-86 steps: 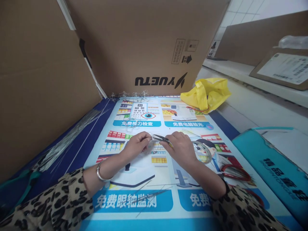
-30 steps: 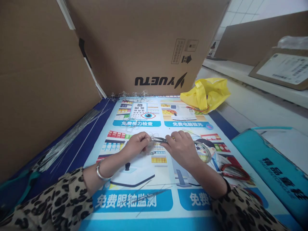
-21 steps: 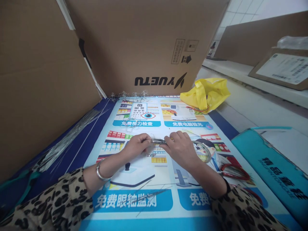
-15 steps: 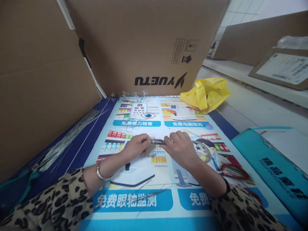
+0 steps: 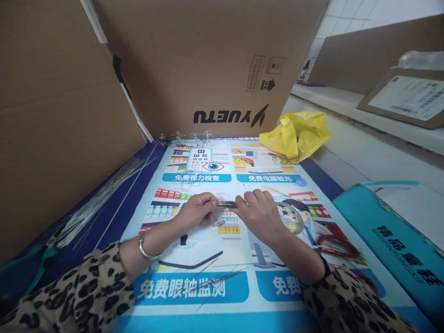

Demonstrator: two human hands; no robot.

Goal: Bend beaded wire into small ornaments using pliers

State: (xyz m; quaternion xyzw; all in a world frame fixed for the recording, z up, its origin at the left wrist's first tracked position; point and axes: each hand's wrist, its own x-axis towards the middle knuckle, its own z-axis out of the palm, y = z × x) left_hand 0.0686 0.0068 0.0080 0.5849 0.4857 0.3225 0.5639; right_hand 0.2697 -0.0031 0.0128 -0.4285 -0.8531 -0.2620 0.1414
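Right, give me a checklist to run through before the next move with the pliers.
1. Right hand gripping the pliers: ok.
2. Left hand pinching the wire piece near the pliers' tip: ok.
3. Wire caught between the pliers' jaws: cannot tell, too fine.
4. Poster free of loose wires: not ok, several lie on it.
5. Yellow bag away from both hands: ok.

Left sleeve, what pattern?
The left sleeve is leopard print, dark spots on tan; clearest in the head view.

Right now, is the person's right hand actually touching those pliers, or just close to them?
Touching. The head view shows the right hand wrapped around the pliers, whose front end sticks out toward the left hand.
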